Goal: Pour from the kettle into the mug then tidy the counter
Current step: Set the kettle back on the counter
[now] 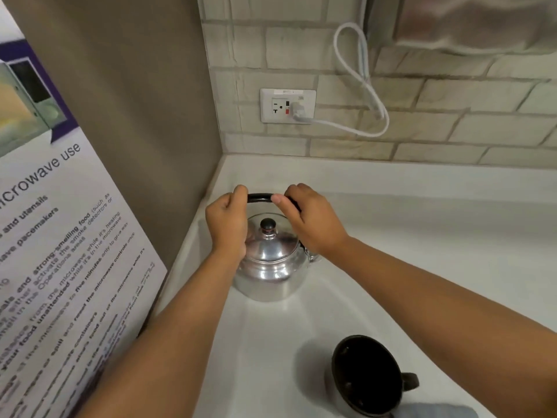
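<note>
A shiny metal kettle (pixel 268 267) with a dark lid knob stands in the back left corner of the white counter (pixel 422 251). Its black arched handle (pixel 260 197) is raised above the lid. My left hand (pixel 227 224) grips the handle's left end and my right hand (pixel 310 218) grips its right end. A black mug (pixel 366 375) stands upright near the front edge, to the right of the kettle, its handle pointing right. What the mug holds is too dark to see.
A tan side panel with a microwave-use poster (pixel 60 251) walls off the left. A wall outlet (pixel 287 106) with a white plug and looped cord (pixel 364 86) sits on the brick-tile backsplash. A grey-blue cloth (pixel 437 411) lies at the bottom edge beside the mug.
</note>
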Action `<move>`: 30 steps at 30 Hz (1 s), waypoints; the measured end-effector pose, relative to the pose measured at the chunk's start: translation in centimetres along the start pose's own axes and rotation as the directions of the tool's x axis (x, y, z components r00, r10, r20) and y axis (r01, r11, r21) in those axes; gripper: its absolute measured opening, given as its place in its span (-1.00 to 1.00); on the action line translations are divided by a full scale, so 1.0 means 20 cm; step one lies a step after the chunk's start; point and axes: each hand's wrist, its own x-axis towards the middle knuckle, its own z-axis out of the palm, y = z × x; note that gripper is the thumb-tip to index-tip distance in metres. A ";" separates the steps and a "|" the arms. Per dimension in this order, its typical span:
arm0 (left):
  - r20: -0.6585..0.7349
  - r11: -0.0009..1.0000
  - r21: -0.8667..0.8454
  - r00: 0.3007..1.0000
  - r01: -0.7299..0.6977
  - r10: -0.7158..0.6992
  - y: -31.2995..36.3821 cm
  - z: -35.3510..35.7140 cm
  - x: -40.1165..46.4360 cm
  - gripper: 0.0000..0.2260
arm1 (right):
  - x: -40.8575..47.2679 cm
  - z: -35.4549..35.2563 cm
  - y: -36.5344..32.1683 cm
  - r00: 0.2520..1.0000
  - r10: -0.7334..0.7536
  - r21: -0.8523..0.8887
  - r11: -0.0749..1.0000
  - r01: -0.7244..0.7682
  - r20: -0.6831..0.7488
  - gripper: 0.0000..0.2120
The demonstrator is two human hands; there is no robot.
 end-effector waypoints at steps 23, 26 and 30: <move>0.303 0.358 0.904 0.941 -0.234 -0.150 -0.07 0.02 0.37 -0.41 | 0.19 0.15 0.24 0.856 0.473 -0.041 0.879 -0.476 0.208 -0.52; 0.284 0.308 0.919 0.955 -0.246 -0.084 -0.02 0.01 0.33 -0.38 | 0.18 0.08 0.20 0.865 0.472 -0.082 0.882 -0.465 0.170 -0.57; 0.314 0.402 0.827 0.917 -0.392 0.247 0.15 -0.04 0.18 -0.48 | 0.09 -0.11 0.07 0.930 0.367 0.029 0.930 -0.367 0.015 -0.70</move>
